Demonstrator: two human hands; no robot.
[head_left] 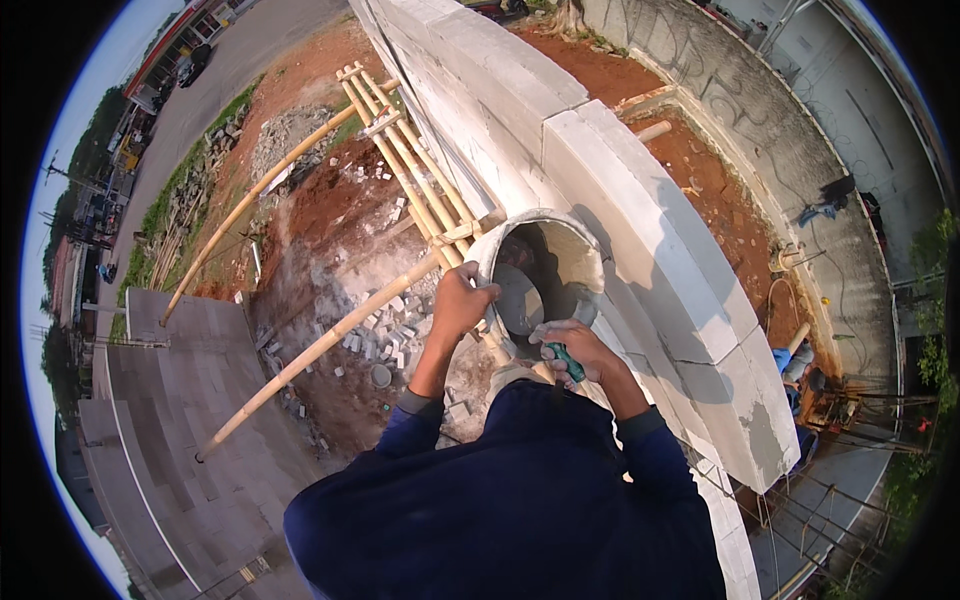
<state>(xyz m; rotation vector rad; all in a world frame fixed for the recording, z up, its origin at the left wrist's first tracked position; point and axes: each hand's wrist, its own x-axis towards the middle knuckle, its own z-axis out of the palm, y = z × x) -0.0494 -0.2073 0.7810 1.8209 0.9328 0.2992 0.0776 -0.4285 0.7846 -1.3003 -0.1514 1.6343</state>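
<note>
A round bucket (577, 255) with a pale, mortar-crusted rim stands tilted in front of me, against the inner side of the block wall (640, 210). My left hand (464, 304) is closed on the bucket's left rim, thumb over the edge. At its near rim, my right hand (580, 350) is closed around a green handle (566, 362). The tool's working end is hidden or cannot be told apart from the bucket's grey contents. Inside the bucket lies a rounded grey surface (518, 300), partly in shadow.
Bamboo scaffold poles (400, 150) run beyond the bucket, and a long slanted pole (320, 350) crosses to the left. Far below, rubble (375, 330) covers the ground. A lower block wall (190, 430) stands left. Steel bars (820, 520) stick out at the right.
</note>
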